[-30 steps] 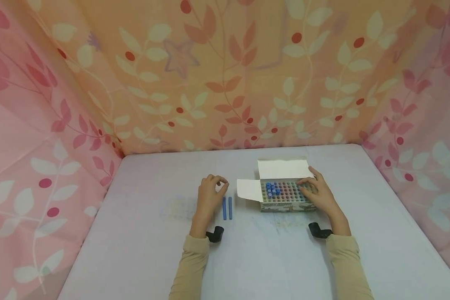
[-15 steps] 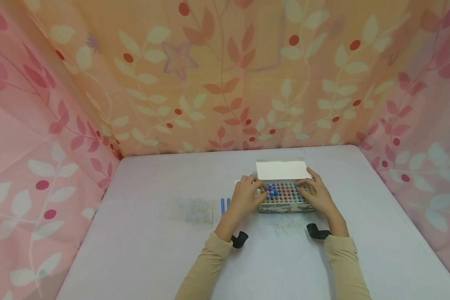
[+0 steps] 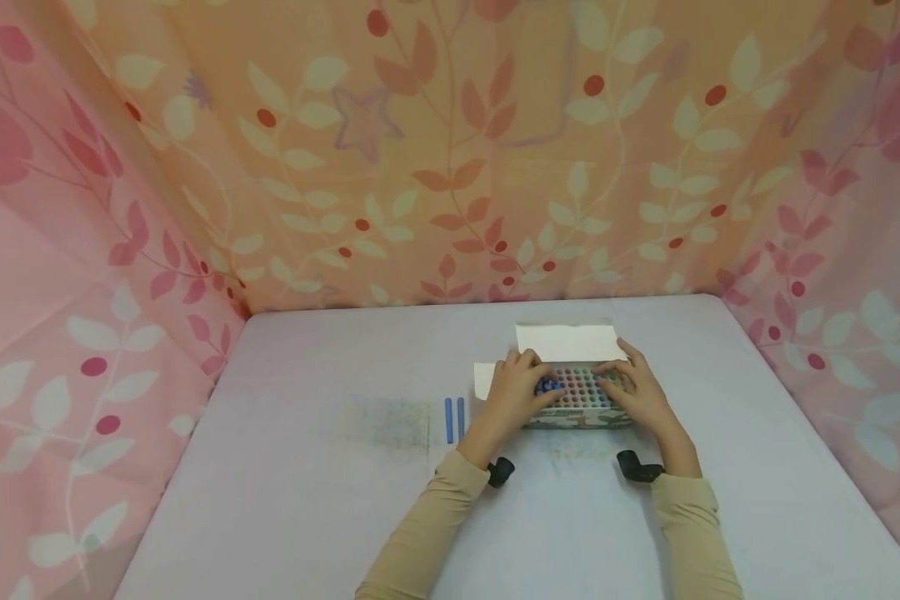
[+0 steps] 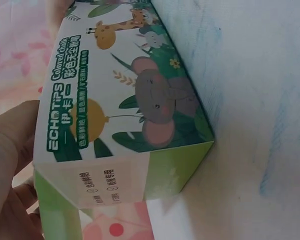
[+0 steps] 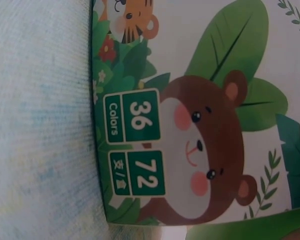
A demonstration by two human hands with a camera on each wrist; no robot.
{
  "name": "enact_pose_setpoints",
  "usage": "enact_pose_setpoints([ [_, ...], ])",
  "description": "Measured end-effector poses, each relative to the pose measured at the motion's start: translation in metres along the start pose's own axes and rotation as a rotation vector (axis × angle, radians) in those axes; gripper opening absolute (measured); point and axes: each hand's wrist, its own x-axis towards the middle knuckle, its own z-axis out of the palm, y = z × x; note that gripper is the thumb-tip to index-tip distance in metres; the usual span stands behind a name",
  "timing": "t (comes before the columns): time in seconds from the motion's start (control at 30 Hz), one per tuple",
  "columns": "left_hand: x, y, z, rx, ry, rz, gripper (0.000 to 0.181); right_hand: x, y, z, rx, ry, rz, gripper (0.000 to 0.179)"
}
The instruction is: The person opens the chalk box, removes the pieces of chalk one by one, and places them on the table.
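Note:
A box of coloured chalk [image 3: 581, 419] sits on the table, its lid up and its printed front facing me. Its holes show rows of chalk ends in several colours. Over its left part, my left hand [image 3: 512, 393] has thumb and fingertips around blue chalks [image 3: 548, 386] that stick up; I cannot tell which stick it pinches. At the other end my right hand [image 3: 642, 395] holds the box, fingers over the edge. Two blue chalk sticks [image 3: 449, 421] lie side by side on the table left of the box. The left wrist view shows the left hand [image 4: 9, 150] behind the box's printed side.
The white lid flap [image 3: 566, 342] stands up at the back, and a side flap [image 3: 484, 379] spreads out on the left. Chalk smudges [image 3: 390, 423] mark the white tablecloth [image 3: 307, 500]. Floral curtains [image 3: 450, 167] enclose the table at the back and sides.
My left hand has moved right, from above the loose chalk sticks to the blue chalks in the box. The right hand stays at the box's right end.

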Motion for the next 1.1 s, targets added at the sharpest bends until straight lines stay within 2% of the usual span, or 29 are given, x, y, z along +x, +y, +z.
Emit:
enact_pose_setpoints([
  [0.3, 0.003, 0.001, 0.007, 0.018, 0.041, -0.007, 0.015, -0.001, -0.001, 0.0, 0.037, 0.003, -0.009, 0.018],
  [0.47, 0.004, 0.003, 0.008, -0.065, 0.039, -0.045, 0.017, -0.001, -0.001, 0.0, 0.033, 0.006, -0.017, 0.017],
  [0.57, 0.004, 0.004, 0.006, -0.112, 0.064, -0.067, 0.019, 0.0, 0.0, 0.0, 0.026, 0.008, -0.019, 0.017],
  [0.97, 0.005, 0.006, -0.011, -0.22, 0.17, -0.05, 0.015, -0.001, 0.001, 0.0, 0.031, 0.015, -0.02, 0.017],
  [1.1, 0.001, 0.006, -0.021, -0.282, 0.218, -0.058, 0.014, -0.001, 0.001, 0.0, 0.02, 0.013, -0.011, 0.018],
])
